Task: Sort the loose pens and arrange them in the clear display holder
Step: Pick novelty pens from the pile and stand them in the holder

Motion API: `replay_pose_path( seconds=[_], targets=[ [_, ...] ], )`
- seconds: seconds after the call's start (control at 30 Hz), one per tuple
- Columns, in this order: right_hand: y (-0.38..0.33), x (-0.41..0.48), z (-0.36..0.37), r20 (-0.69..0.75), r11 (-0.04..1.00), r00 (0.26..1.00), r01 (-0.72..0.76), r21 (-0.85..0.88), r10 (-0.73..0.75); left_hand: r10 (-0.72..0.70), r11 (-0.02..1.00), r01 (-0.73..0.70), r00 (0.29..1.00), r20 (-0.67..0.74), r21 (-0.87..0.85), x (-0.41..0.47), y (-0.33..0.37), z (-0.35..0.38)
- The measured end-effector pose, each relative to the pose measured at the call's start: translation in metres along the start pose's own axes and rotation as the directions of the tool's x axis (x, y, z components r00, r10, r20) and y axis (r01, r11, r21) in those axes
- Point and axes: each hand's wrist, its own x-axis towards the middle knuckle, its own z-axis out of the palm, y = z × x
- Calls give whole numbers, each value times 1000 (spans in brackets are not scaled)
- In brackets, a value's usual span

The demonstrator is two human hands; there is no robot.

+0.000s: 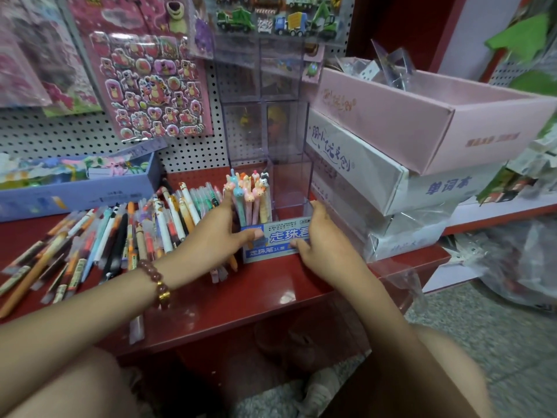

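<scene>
Left hand (211, 236) and right hand (319, 236) clasp the clear display holder (291, 188); loose pens (120, 236) lie left of it, lengthwise front-to-back, nearer the left hand.

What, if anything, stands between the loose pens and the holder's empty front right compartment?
The left hand, gripping the holder, lies between the loose pens and it, and the animal-topped pens fill the front left compartment beside the empty one.

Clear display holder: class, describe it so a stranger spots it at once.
On the red shelf, between the loose pens and the stacked boxes, stands the clear display holder. Alone there, it is transparent, with a blue label and animal-topped pens upright inside.
</scene>
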Motion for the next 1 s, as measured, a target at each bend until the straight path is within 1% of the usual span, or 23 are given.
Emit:
replay_pose_path(
  seconds=[0.03, 0.07, 0.1, 0.13, 0.17, 0.2, 0.23, 0.27, 0.3, 0.37, 0.43, 0.47, 0.53, 0.6, 0.7, 0.77, 0.83, 0.9, 0.93, 1.0],
  targets=[
    [-2, -2, -3, 13, 999, 1000, -4, -41, 5, 10, 1000, -9, 999, 31, -24, 0, 0, -3],
    [-6, -6, -7, -16, 995, 1000, -3, -98, 2, 25, 998, -22, 998, 59, -54, 0, -3, -6],
    [-9, -9, -12, -91, 990, 996, 2, -140, -15, 38, 996, -30, 995, 88, -87, -2, -6, -12],
    [-14, -13, -17, -204, 992, 977, 34, -120, -58, 50, 993, -37, 993, 111, -112, -5, -10, -19],
    [-20, -15, -21, -319, 994, 942, 105, -22, -106, 76, 991, -62, 990, 120, -117, -9, -15, -27],
    [-28, -16, -25, -406, 971, 903, 205, 123, -140, 105, 989, -92, 988, 111, -113, -14, -20, -36],
    [-38, -15, -28, -455, 907, 875, 315, 281, -163, 141, 984, -131, 987, 74, -124, -20, -25, -45],
    [-48, -14, -28, -478, 816, 857, 412, 406, -194, 169, 976, -164, 985, 22, -143, -26, -31, -56],
    [-58, -13, -26, -482, 739, 845, 476, 476, -234, 177, 972, -180, 984, -39, -152, -31, -37, -68],
    [-77, -13, -17, -441, 667, 826, 551, 502, -351, 146, 979, -165, 978, -152, -118, -39, -56, -91],
    [-90, -15, -4, -371, 651, 811, 585, 483, -453, 116, 992, -122, 971, -211, -19, -42, -86, -110],
    [-95, -15, 4, -328, 654, 807, 591, 472, -492, 84, 996, -82, 973, -213, 16, -45, -103, -118],
    [-100, -14, 16, -242, 698, 813, 581, 418, -530, 35, 999, -30, 987, -157, 39, -53, -129, -125],
    [-104, -10, 26, -169, 764, 832, 553, 331, -529, 70, 993, -64, 996, -60, 98, -61, -143, -127],
    [-106, -6, 35, -90, 836, 871, 488, 252, -482, 193, 957, -212, 975, 111, 197, -63, -148, -120],
    [-107, -4, 39, -60, 864, 892, 450, 224, -449, 210, 943, -243, 965, 159, 227, -59, -147, -112],
    [-109, -3, 44, -49, 881, 903, 427, 204, -427, 201, 935, -236, 968, 152, 265, -52, -147, -104],
    [-112, -3, 48, -21, 893, 908, 415, 173, -418, 171, 951, -189, 981, 91, 246, -43, -145, -96],
    [-113, -3, 49, -4, 899, 911, 408, 156, -413, 133, 970, -139, 990, 43, 199, -38, -142, -93],
    [-116, -5, 52, 23, 907, 913, 400, 133, -406, 25, 999, -24, 999, -32, 32, -26, -133, -88]
  ],
)
